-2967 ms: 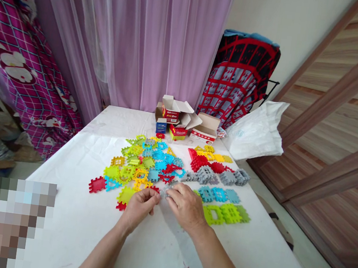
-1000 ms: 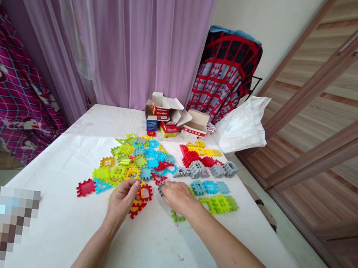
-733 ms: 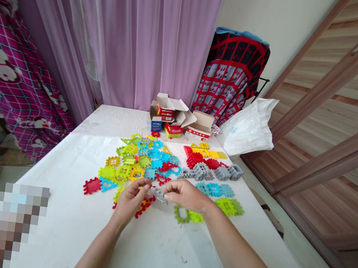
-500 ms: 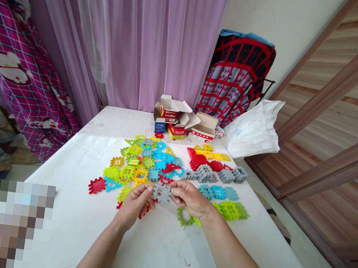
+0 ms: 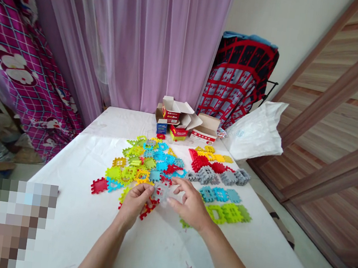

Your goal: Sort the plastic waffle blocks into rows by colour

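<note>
A grey interlocking plastic building piece (image 5: 159,191), with a cut-out in its middle and notched edges, is pinched at its left side by my left hand (image 5: 137,199). On the other side of it, my right hand (image 5: 191,202) has its thumb and fingers apart, with nothing visible between them. The piece looks blurred. Behind my hands spreads a mixed pile of notched pieces, among them lime green (image 5: 113,172), blue (image 5: 161,166) and yellow (image 5: 142,176) ones. A red piece (image 5: 148,209) lies just beyond my left fingertips.
Sorted rows lie at the right: yellow (image 5: 217,157), red (image 5: 200,162), grey (image 5: 206,174), blue (image 5: 220,195) and green (image 5: 231,213). Opened cardboard boxes (image 5: 205,129) stand at the back of the white-covered table (image 5: 56,210). A white plastic bag (image 5: 253,130) sits at the right edge.
My right hand has let go of the grey piece and its fingers have spread. My left hand still holds the piece. The view has shifted slightly.
</note>
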A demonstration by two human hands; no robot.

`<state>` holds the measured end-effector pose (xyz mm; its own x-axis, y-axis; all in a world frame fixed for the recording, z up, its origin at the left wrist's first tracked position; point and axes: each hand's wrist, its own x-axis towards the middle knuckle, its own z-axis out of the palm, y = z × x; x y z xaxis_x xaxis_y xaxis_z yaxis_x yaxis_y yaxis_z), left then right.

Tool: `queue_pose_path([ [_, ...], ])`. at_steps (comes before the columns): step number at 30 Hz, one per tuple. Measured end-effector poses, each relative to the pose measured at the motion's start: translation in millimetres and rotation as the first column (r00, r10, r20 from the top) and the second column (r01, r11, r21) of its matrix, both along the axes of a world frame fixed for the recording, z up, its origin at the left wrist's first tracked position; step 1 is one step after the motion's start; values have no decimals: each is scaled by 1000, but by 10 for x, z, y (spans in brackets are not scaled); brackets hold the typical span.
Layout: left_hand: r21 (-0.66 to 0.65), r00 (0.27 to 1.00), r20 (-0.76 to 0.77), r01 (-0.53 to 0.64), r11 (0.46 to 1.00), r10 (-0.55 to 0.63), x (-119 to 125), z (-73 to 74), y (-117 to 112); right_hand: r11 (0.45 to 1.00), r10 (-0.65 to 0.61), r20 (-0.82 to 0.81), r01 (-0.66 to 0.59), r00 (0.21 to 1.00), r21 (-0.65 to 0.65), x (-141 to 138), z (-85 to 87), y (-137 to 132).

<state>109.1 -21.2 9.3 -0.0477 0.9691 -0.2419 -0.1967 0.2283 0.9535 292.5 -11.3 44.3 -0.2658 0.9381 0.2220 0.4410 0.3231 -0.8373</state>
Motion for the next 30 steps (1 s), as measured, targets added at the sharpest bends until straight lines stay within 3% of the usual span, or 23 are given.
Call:
queue_pose_path([
  [2, -6, 1000, 2, 14, 1000, -14, 0, -7, 2, 984, -1, 234, -41, 972, 174, -16, 15, -63],
  [5, -8, 999, 13, 45, 999, -45, 0, -22, -2, 960, -35, 417, -85, 908, 266, -53, -6, -116],
  [11, 20, 995, -23, 97, 995, -96, 1, -11, -35, 965, -81, 413, -31, 907, 259, -66, -36, -150],
  [13, 54, 994, -62, 92, 994, -89, 3, 26, -48, 964, -154, 374, 55, 915, 261, 33, -28, -95],
  [15, 77, 995, -89, 55, 996, -48, 3, 64, -55, 931, -313, 328, 220, 891, 290, 220, -26, 30],
  [18, 74, 995, -105, 7, 997, 1, -4, 90, -52, 791, -606, 286, 524, 742, 316, 605, -41, 298],
  [20, 69, 996, -93, -8, 998, 14, -11, 85, -44, 711, -703, 319, 637, 636, 298, 832, -62, 458],
  [23, 62, 996, -85, -14, 998, 19, -19, 67, -34, 681, -725, 391, 678, 568, 278, 999, -104, 585],
  [30, 57, 996, -89, -18, 998, 23, -30, 29, -22, 671, -712, 473, 702, 519, 240, 940, -188, 613],
])
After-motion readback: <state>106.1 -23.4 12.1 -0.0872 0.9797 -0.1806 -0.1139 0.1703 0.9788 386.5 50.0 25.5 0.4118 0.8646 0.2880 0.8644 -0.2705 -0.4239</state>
